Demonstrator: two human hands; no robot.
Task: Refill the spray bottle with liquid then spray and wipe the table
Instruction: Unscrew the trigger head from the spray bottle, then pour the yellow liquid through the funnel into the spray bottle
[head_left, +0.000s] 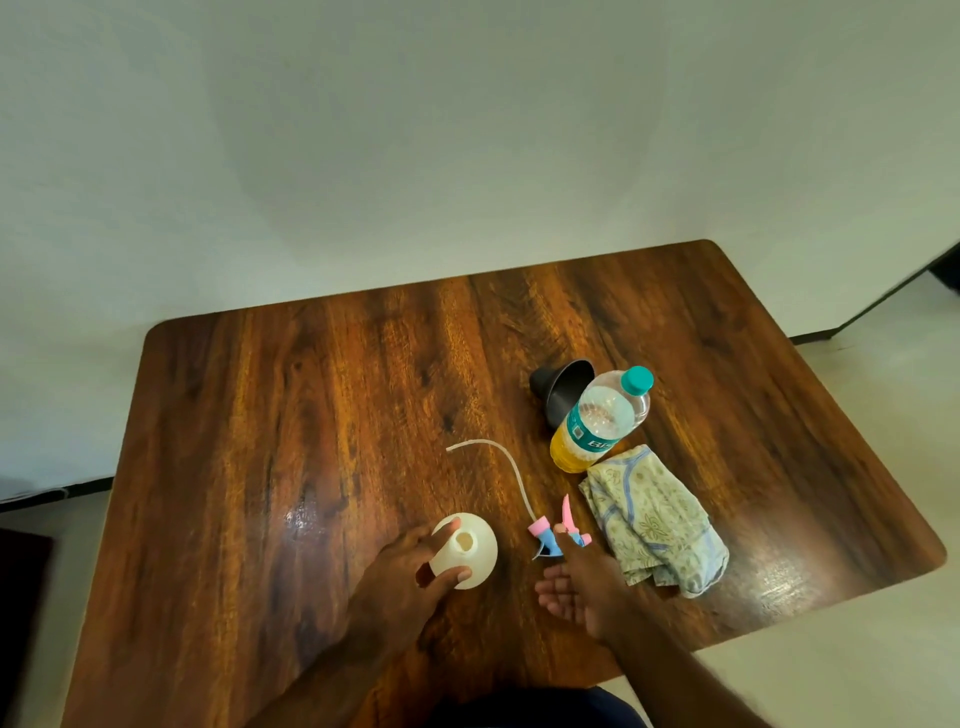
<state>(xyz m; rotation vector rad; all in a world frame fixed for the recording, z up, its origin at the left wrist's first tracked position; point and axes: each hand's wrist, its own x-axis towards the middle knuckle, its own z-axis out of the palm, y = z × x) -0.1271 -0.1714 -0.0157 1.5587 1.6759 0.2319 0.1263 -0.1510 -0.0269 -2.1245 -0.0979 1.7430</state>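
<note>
On the dark wooden table (322, 415), a folded pale patterned cloth (655, 522) lies right of the plastic bottle of yellow liquid (597, 423), the left hand (410, 566) grips the near white open-necked spray bottle (467, 548), and the right hand (576, 582), fingers spread, touches the pink-and-blue spray head (558, 532).

On the table (311, 415), spray bottle (467, 551) left of spray head (550, 535); cloth (654, 525) right, drink bottle (597, 421) and funnel (561, 387) behind

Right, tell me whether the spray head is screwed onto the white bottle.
No, the spray head lies on the table beside the white bottle, whose neck is open.
</note>
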